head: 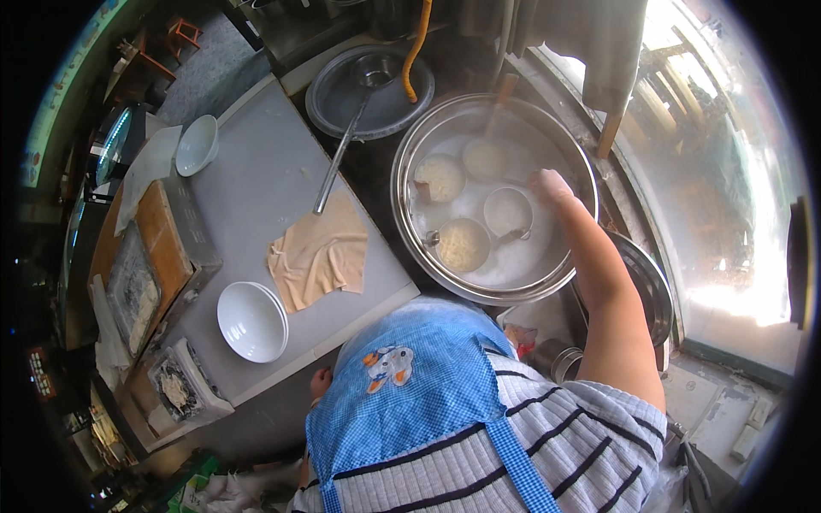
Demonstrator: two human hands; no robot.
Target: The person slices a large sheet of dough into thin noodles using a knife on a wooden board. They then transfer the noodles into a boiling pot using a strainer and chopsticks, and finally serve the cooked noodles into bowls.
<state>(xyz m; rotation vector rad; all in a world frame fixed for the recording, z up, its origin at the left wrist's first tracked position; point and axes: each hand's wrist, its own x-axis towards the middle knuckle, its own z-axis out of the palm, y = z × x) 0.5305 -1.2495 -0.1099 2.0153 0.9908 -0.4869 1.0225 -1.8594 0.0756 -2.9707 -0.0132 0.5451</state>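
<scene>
Above a large steaming metal pot (401,211), my right hand (550,186) is closed around what looks like the handle of the far noodle strainer (485,160); steam blurs the grip. Pale noodles show in the left strainer (440,178) and in the near strainer (462,245). Cloudy liquid fills the right strainer (508,211), and its contents are hard to make out. White foam covers part of the water. My left hand (321,383) hangs low beside my blue checked apron, near the table's front edge. Only part of it shows, with the fingers curled.
On the grey table (256,160) lie a tan cloth (324,250), stacked white bowls (252,322) and another white bowl (197,146). A long-handled ladle (343,151) reaches from a water basin (327,96), where an orange hose (417,48) hangs. A metal lid (648,288) stands right of the pot.
</scene>
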